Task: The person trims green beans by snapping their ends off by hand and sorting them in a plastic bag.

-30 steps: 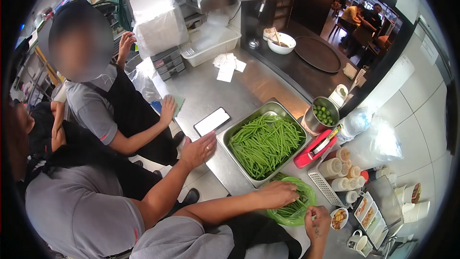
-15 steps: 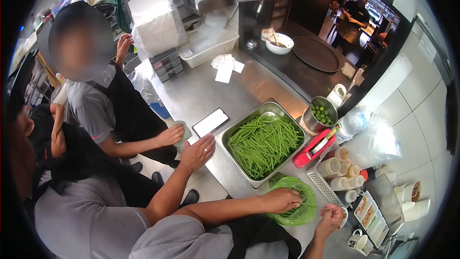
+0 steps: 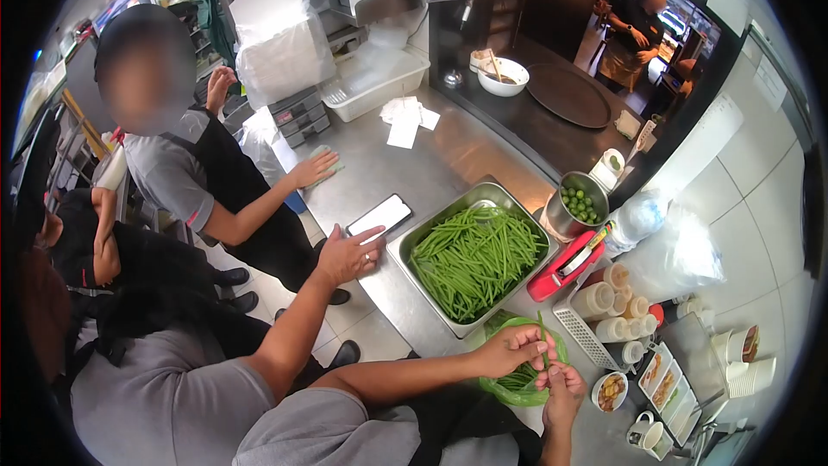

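Observation:
My left hand is closed in a pinch on a green bean whose tip points up. Close beside it, my right hand pinches at the same bean, fingertips near those of the left. Under both hands sits a light green plastic bag with more beans inside, partly hidden by my fingers. Just beyond the bag, a steel pan is heaped with green beans. A small bowl of chopped food stands to the right of my right hand.
A co-worker's hand is at the phone on the counter's left edge. Another person's hand presses a cloth on the steel. Beyond the pan are a pot of limes, a red-handled holder and sauce bottles.
My left hand has lifted out of the bag with a bean, and my right hand has moved left to meet it. A co-worker's cloth has slid farther up the counter.

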`<state>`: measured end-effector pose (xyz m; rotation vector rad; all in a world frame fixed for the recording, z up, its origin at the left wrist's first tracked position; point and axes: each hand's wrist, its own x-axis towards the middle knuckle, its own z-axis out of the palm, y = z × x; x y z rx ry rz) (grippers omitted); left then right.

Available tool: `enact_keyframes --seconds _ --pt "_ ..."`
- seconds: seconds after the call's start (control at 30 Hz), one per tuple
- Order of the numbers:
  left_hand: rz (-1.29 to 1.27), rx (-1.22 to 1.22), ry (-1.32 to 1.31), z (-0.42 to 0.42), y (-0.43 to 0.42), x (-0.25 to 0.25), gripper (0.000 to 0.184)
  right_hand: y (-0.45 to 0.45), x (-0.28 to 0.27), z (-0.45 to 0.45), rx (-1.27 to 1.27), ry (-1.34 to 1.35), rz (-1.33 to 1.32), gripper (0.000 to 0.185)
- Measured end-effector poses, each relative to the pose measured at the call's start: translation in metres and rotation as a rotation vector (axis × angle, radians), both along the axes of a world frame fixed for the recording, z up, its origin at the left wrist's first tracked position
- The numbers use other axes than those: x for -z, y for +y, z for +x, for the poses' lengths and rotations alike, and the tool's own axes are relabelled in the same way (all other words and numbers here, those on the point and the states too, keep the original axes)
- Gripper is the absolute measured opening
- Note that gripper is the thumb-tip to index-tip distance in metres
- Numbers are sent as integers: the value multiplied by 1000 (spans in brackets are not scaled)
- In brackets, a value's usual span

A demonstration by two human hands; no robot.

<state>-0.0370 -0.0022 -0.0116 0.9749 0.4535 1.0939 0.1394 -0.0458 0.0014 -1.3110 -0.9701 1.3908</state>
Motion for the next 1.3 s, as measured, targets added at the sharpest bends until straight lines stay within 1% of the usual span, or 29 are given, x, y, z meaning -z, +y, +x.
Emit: enact_keyframes --seconds 0.07,0.13,0.23,0.3,0.33,0.4,0.43,0.5,0.53,0.63,0.77,0.83,0.97,1.07,1.17,1.23,1.27,1.3 --pt "3 16 -5 -1 -1 -3 17 0 0 0 -7 10 2 19" --pt "8 31 -10 -1 -1 -5 17 -1 -3 0 -44 155 -17 18" --pt "1 39 17 -3 0 -2 18 -1 4 2 -60 218 24 17" --pt "-73 58 25 -2 0 2 19 0 4 -1 -50 189 10 16" --pt "-61 55 45 -2 1 6 20 -1 0 -1 -40 158 -8 16" --pt "-173 50 23 -3 2 10 22 0 -4 -1 -34 184 -32 15" --pt "-204 53 10 -6 3 10 21 1 -5 1 18 169 -39 15" --pt "-234 26 -72 -9 3 13 22 4 -4 1 -19 269 -16 17" --pt "-244 -5 -91 -10 3 11 22 4 -5 1 5 269 -18 17" --pt "-215 0 -21 -13 5 4 23 5 -9 0 12 80 -86 17" --pt "-156 29 81 -10 2 -1 22 4 -8 -1 -24 74 -120 16" --pt "-104 29 193 -6 -2 0 21 4 -6 -1 -56 42 -121 15" --pt "-44 73 171 -2 -8 -1 20 3 1 3 -64 -15 -135 12" --pt "0 80 167 1 -11 1 20 2 5 5 -22 -38 -88 9" --pt "-50 75 96 2 -10 -1 21 4 11 5 15 14 -59 7" --pt "-84 84 66 2 -9 4 21 4 12 5 63 195 -85 7" --pt "-176 81 19 3 -8 9 22 4 12 5 70 193 -90 7" --pt "-269 83 -27 4 -8 11 23 5 12 3 73 314 -116 5"
